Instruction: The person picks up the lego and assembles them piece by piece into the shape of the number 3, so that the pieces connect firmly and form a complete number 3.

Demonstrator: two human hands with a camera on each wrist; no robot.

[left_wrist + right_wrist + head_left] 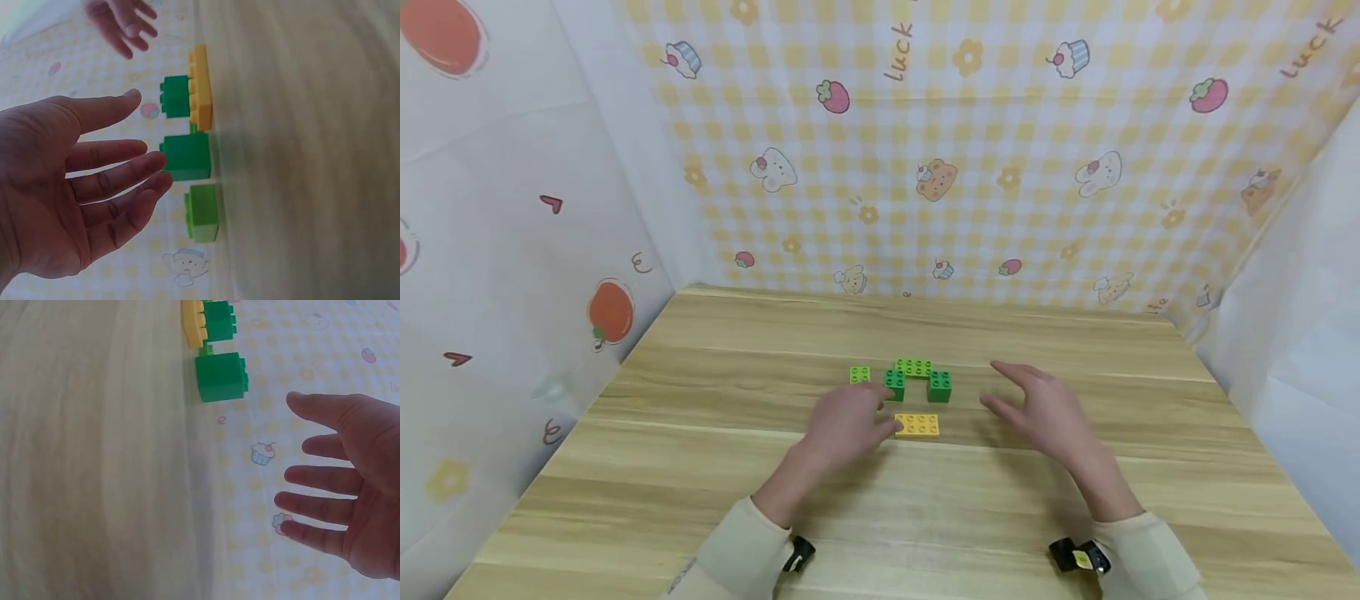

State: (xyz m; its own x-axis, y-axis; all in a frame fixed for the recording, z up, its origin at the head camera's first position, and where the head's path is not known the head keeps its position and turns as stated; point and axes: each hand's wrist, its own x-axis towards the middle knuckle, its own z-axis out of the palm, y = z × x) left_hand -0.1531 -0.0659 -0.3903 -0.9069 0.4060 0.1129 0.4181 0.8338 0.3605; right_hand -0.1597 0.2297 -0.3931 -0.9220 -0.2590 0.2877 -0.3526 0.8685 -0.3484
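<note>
Several toy building bricks lie on the wooden table. A flat yellow brick (917,425) is nearest the person. Behind it stand two dark green bricks, the left one (894,384) and the right one (939,386), with a gap between them. Farther back lies a long light green brick (914,367); a small light green brick (860,375) sits to the left. The left hand (848,423), fingers extended and holding nothing, hovers close by the left dark green brick, thumb overlapping the yellow brick's edge. To the right of the bricks, the right hand (1047,415) is raised with fingers spread, palm bare.
The wooden table (970,517) reaches a checked yellow cloth (970,125) at the back. White printed cloth (512,250) hangs along the left side, and pale cloth (1300,250) along the right. Each wrist wears a small black device, such as the right wrist camera (1078,556).
</note>
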